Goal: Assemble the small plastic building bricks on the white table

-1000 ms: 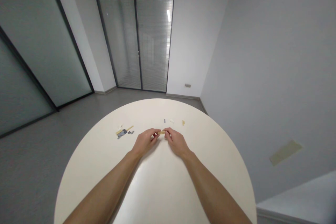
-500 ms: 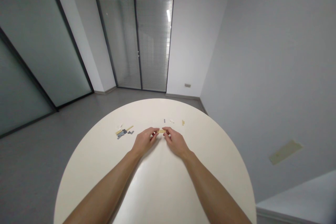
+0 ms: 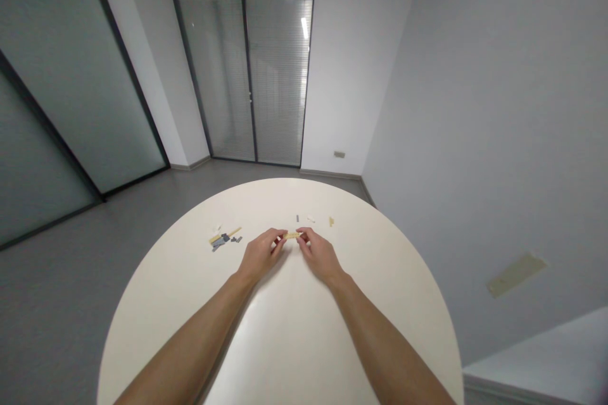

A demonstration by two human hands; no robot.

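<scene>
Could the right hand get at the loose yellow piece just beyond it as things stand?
Probably yes: nothing visible stands between the right hand and the loose yellow piece. That hand holds the pale yellow strip, though, so it would likely have to let go first.

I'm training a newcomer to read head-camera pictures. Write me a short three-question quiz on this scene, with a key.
1. True or false: a small yellow building strip is held between the fingertips of the left hand and the right hand.

2. Among the loose pieces on the table beyond the hands, what colour is the one farthest right?
A) grey
B) white
C) yellow

3. Fill in the blank: the cluster of mostly grey and yellow pieces lies to the ____ of the left hand.

Key: 1. True. 2. C. 3. Left.
</scene>
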